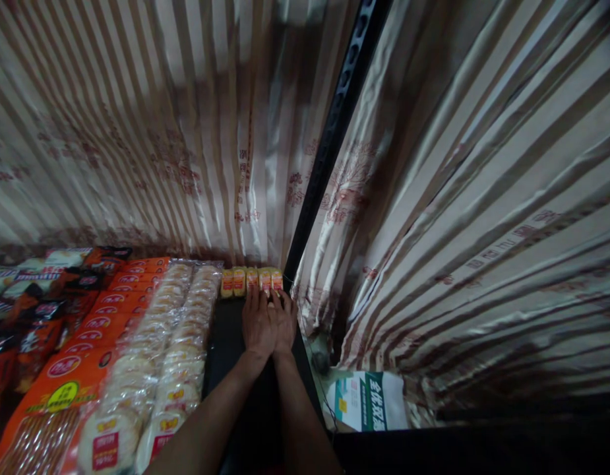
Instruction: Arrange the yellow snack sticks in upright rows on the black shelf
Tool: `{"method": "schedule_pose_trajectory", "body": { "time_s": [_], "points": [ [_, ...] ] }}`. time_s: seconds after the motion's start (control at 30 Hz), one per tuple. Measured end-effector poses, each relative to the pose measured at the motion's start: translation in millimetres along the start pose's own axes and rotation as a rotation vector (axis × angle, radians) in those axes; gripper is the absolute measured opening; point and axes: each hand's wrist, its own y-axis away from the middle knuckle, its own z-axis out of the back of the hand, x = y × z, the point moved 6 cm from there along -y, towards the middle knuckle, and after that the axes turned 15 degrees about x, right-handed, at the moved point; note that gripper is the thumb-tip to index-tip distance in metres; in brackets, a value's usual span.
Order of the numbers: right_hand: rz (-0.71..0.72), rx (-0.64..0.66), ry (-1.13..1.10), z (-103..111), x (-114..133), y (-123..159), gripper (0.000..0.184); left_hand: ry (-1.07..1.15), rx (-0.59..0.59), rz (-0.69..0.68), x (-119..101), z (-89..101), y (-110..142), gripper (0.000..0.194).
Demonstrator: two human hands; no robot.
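Small yellow snack packs (239,282) with red and white labels stand side by side in a short row at the back of a black shelf (223,343). My left hand (258,324) reaches forward with its fingers stretched out, the tips against the packs in the middle of the row. Close beside it, my right hand (283,322) touches the packs at the right end, its fingers also extended and slightly apart. The hands are next to each other, palms down. Their undersides and part of the pack fronts are hidden.
Left of the hands lie rows of round flat cakes in clear wrap (179,356), orange snack bags (82,356) and darker packets (40,323). A perforated black post (329,145) rises at the back right corner. Striped curtains (225,132) hang behind; a white-green bag (368,399) lies lower right.
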Motion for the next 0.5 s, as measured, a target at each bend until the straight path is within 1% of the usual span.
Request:
{"method": "schedule_pose_trajectory", "body": {
  "time_s": [0.07, 0.17, 0.27, 0.37, 0.5],
  "points": [
    [0.004, -0.045, -0.066, 3, -1, 1, 0.041, 0.006, -0.085, 0.087, 7, 6.0, 3, 0.049],
    [-0.014, -0.116, -0.152, 7, -3, 2, 0.042, 0.009, -0.153, 0.186, 16, 12.7, 4, 0.049],
    [-0.019, -0.139, -0.172, 8, -1, 2, 0.046, -0.017, -0.143, 0.234, 26, 13.9, -2, 0.047],
    [-0.028, -0.141, -0.175, 9, 2, 2, 0.048, -0.044, -0.124, 0.262, 37, 11.1, -7, 0.048],
    [-0.039, -0.132, -0.178, 9, 3, 3, 0.049, -0.037, -0.124, 0.213, 41, 8.5, -7, 0.048]
  ]
}}
